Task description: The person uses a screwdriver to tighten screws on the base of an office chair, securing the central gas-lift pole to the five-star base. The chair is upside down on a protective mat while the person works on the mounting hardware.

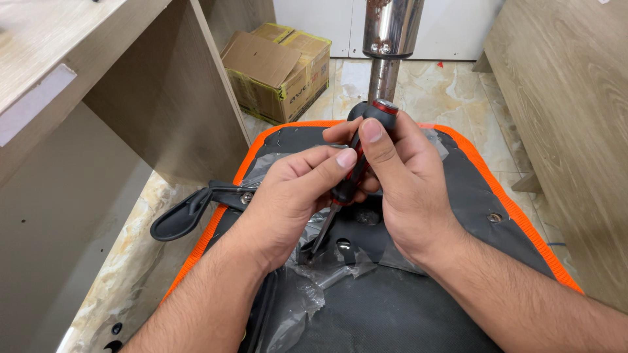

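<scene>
An upturned chair seat (471, 189), grey underneath with an orange edge, lies below me. Both hands hold a screwdriver (358, 163) with a black and red handle, its tip pointing down at the seat's middle. My right hand (409, 189) wraps the handle from the right, thumb near the top. My left hand (288, 196) grips the lower handle and shaft from the left. Crumpled clear plastic wrap (307, 287) lies around the tip. A black armrest (186, 216) sticks out at the seat's left side.
A chrome gas-lift column (387, 39) rises behind the seat. An open cardboard box (278, 62) sits on the tiled floor at the back. A wooden desk panel (163, 91) stands on the left, another wooden panel (569, 131) on the right.
</scene>
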